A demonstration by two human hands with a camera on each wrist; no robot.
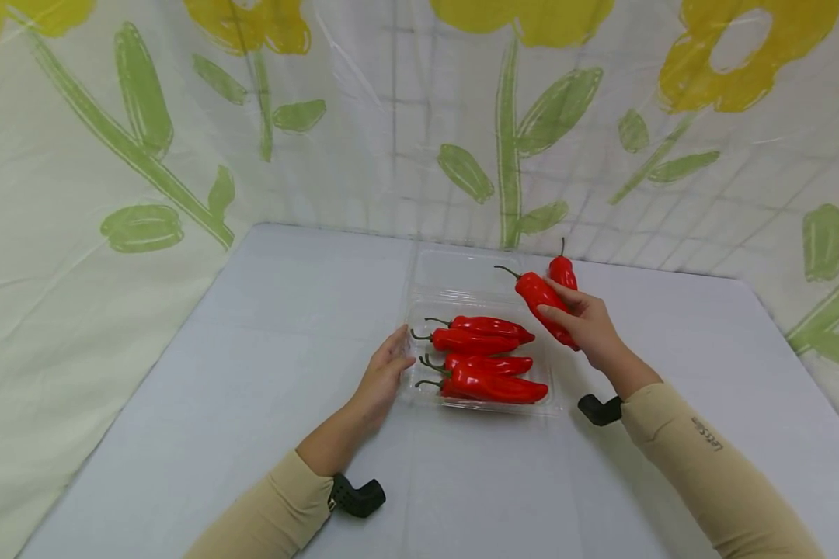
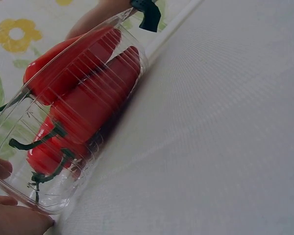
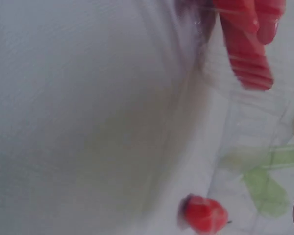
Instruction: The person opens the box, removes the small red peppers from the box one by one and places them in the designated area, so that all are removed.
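Now the right hand (image 1: 590, 326) pinches one pepper (image 1: 541, 299) over the box's (image 1: 431, 310) right side, while the left hand (image 1: 381, 376) grips the left rim between thumb and fingers. Inside lie more peppers (image 1: 475, 341), glossy, red, long and tapered, with thin curling green stems. Clear, ribbed plastic forms the box; the table (image 1: 301, 310) is smooth and pale.

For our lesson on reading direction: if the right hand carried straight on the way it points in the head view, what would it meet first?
Probably the clear open lid, just past the red pepper that the right hand holds; height is unclear, so the hand might pass above.
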